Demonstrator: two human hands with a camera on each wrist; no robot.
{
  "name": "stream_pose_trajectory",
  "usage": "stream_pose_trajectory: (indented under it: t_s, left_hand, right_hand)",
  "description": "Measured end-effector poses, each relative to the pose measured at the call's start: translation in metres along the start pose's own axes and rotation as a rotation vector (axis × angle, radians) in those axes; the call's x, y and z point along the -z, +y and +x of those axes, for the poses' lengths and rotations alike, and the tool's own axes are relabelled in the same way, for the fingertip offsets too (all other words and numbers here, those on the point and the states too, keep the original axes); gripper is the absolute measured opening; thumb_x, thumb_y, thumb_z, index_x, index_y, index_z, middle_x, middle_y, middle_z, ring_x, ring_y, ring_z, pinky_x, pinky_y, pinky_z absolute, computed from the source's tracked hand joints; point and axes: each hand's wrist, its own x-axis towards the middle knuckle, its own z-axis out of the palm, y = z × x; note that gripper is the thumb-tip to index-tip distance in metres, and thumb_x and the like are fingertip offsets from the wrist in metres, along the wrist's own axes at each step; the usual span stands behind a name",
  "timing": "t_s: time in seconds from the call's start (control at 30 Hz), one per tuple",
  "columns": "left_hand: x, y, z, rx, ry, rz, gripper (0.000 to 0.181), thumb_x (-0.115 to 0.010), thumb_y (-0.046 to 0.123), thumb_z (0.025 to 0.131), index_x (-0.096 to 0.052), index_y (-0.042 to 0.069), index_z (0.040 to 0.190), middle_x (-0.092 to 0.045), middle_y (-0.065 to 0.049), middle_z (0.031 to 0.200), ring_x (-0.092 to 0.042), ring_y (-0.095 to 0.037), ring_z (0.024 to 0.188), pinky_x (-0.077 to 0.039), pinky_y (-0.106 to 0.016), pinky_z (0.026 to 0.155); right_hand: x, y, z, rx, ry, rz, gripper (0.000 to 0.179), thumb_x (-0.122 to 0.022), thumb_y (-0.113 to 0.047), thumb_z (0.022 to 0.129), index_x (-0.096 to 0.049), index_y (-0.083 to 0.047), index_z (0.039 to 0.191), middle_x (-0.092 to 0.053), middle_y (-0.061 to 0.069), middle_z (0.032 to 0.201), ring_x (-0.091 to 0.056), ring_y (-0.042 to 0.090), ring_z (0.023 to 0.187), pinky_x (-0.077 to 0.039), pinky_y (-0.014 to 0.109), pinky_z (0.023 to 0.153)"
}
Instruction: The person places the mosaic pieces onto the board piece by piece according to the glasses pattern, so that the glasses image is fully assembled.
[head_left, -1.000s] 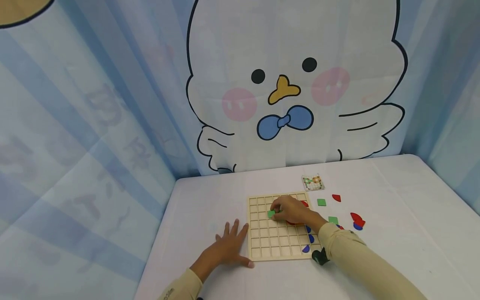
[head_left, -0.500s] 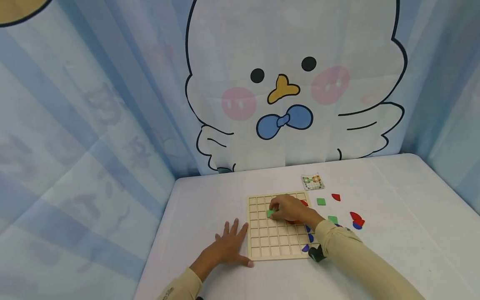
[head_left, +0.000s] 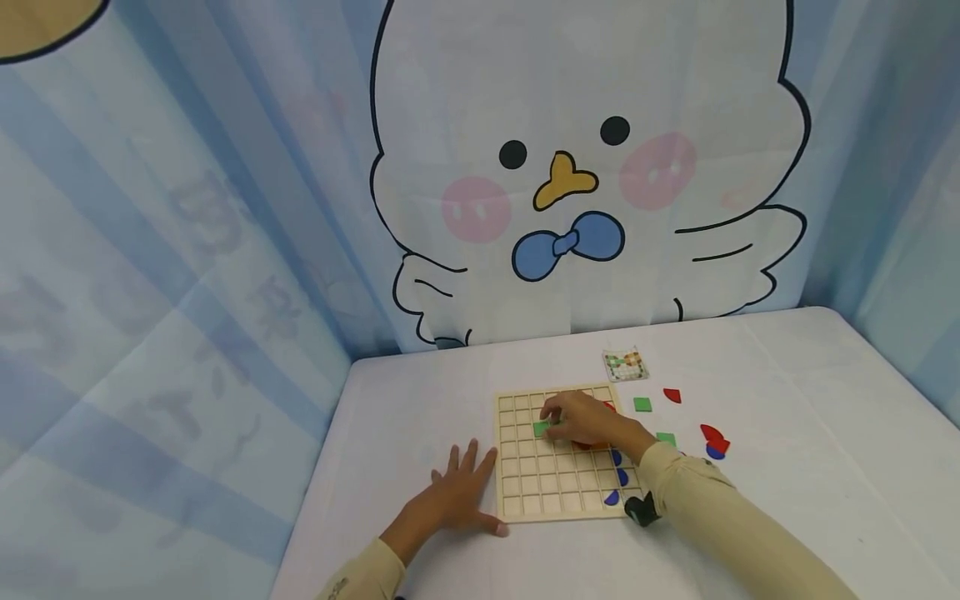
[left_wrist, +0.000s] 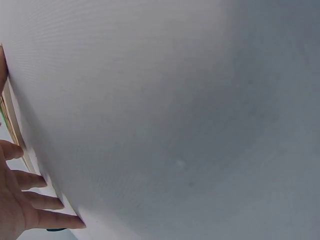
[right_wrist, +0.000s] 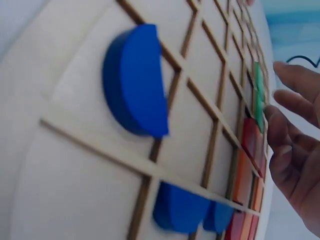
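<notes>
My right hand (head_left: 581, 417) is over the upper middle of a pale wooden grid board (head_left: 525, 505). Its fingers are bent and its fingertips pinch a green square tile (head_left: 541, 428) low over the cells. More green (right_wrist: 259, 100) shows by the thumb in the right wrist view, close to red and orange pieces (right_wrist: 243, 170) that the hand partly covers from above. My left hand (head_left: 455, 492) lies flat with fingers spread, touching the board's left edge. Blue half-round pieces (right_wrist: 137, 82) sit along the board's right side.
Right of the board lie green squares (head_left: 642, 404), a red piece (head_left: 672, 396) and a small pile of red and blue pieces (head_left: 715, 442). A patterned card (head_left: 626, 364) lies behind the board on the white table (head_left: 420, 400). A printed curtain (head_left: 570, 300) hangs behind.
Both hands stay almost where they were. My right hand and the green tile shift only slightly; the board and loose pieces keep their places.
</notes>
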Motion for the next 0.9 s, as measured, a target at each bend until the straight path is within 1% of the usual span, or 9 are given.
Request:
stream_pose_trajectory:
  t_s: [0.07, 0.13, 0.27, 0.3, 0.4, 0.5, 0.6, 0.77, 0.9]
  left_hand:
    - [0.0, 0.0, 0.0, 0.004, -0.001, 0.0, 0.118, -0.08, 0.067, 0.069, -0.025, 0.018, 0.161, -0.013, -0.022, 0.167, -0.012, -0.054, 0.15, -0.028, -0.078, 0.105]
    - [-0.001, 0.0, 0.0, 0.005, 0.003, -0.001, 0.118, -0.08, 0.067, 0.068, -0.025, 0.018, 0.161, -0.013, -0.021, 0.167, -0.012, -0.054, 0.15, -0.028, -0.078, 0.105]
    - [-0.004, -0.001, 0.0, 0.001, 0.014, -0.005, 0.119, -0.08, 0.067, 0.068, -0.025, 0.018, 0.161, -0.013, -0.021, 0.167, -0.011, -0.054, 0.15, -0.028, -0.078, 0.105]
    - [-0.004, -0.001, 0.0, -0.002, 0.017, -0.005, 0.119, -0.081, 0.067, 0.068, -0.025, 0.018, 0.16, -0.013, -0.022, 0.167, -0.012, -0.055, 0.15, -0.028, -0.078, 0.105]
    - [-0.005, -0.001, 0.001, -0.006, 0.02, -0.003, 0.119, -0.081, 0.068, 0.067, -0.025, 0.018, 0.16, -0.013, -0.022, 0.167, -0.011, -0.055, 0.15, -0.028, -0.079, 0.105]
    - [-0.005, -0.001, 0.001, -0.005, 0.019, 0.001, 0.119, -0.08, 0.068, 0.068, -0.025, 0.017, 0.161, -0.013, -0.022, 0.167, -0.011, -0.055, 0.15, -0.028, -0.079, 0.105]
    - [-0.004, -0.001, 0.0, -0.005, 0.019, 0.009, 0.119, -0.08, 0.068, 0.068, -0.025, 0.018, 0.161, -0.013, -0.022, 0.167, -0.012, -0.055, 0.15, -0.028, -0.078, 0.105]
    - [-0.003, -0.001, 0.0, -0.006, 0.02, 0.008, 0.119, -0.08, 0.068, 0.068, -0.025, 0.017, 0.161, -0.013, -0.022, 0.167, -0.012, -0.055, 0.15, -0.028, -0.078, 0.105]
    - [-0.003, -0.001, 0.001, -0.011, 0.022, 0.01, 0.119, -0.08, 0.068, 0.068, -0.025, 0.017, 0.161, -0.013, -0.023, 0.167, -0.012, -0.055, 0.15, -0.029, -0.079, 0.104]
  right_hand:
    - [0.006, 0.004, -0.004, 0.028, -0.016, 0.039, 0.025, -0.073, -0.027, 0.093, -0.072, -0.012, 0.112, -0.069, -0.003, 0.099, -0.061, 0.009, 0.089, -0.053, 0.033, 0.08]
    - [0.014, 0.01, -0.01, 0.037, -0.018, 0.078, 0.025, -0.069, -0.024, 0.096, -0.071, -0.01, 0.116, -0.069, -0.001, 0.102, -0.061, 0.011, 0.085, -0.053, 0.033, 0.078]
    - [0.035, 0.029, -0.024, 0.014, 0.029, 0.097, 0.022, -0.064, -0.019, 0.099, -0.07, -0.009, 0.118, -0.068, 0.001, 0.101, -0.057, 0.013, 0.08, -0.051, 0.029, 0.07]
    - [0.041, 0.036, -0.028, -0.004, 0.038, 0.104, 0.022, -0.063, -0.018, 0.1, -0.07, -0.008, 0.118, -0.067, 0.002, 0.1, -0.057, 0.014, 0.077, -0.051, 0.029, 0.067]
    - [0.057, 0.055, -0.042, -0.083, 0.061, 0.088, 0.024, -0.063, -0.018, 0.1, -0.069, -0.008, 0.121, -0.065, 0.003, 0.101, -0.055, 0.015, 0.077, -0.051, 0.027, 0.066]
    - [0.071, 0.075, -0.058, -0.16, 0.071, 0.071, 0.027, -0.064, -0.017, 0.099, -0.067, -0.006, 0.124, -0.064, 0.006, 0.104, -0.056, 0.016, 0.08, -0.053, 0.027, 0.067]
    - [0.084, 0.093, -0.073, -0.227, 0.103, 0.041, 0.027, -0.064, -0.014, 0.098, -0.067, -0.006, 0.124, -0.064, 0.006, 0.104, -0.056, 0.019, 0.086, -0.054, 0.028, 0.071]
    - [0.099, 0.112, -0.091, -0.306, 0.132, 0.011, 0.028, -0.067, -0.011, 0.094, -0.067, -0.003, 0.121, -0.064, 0.008, 0.101, -0.054, 0.023, 0.09, -0.054, 0.031, 0.074]
    - [0.104, 0.12, -0.097, -0.337, 0.127, -0.015, 0.029, -0.07, -0.012, 0.093, -0.067, -0.003, 0.12, -0.064, 0.011, 0.104, -0.054, 0.025, 0.091, -0.056, 0.037, 0.078]
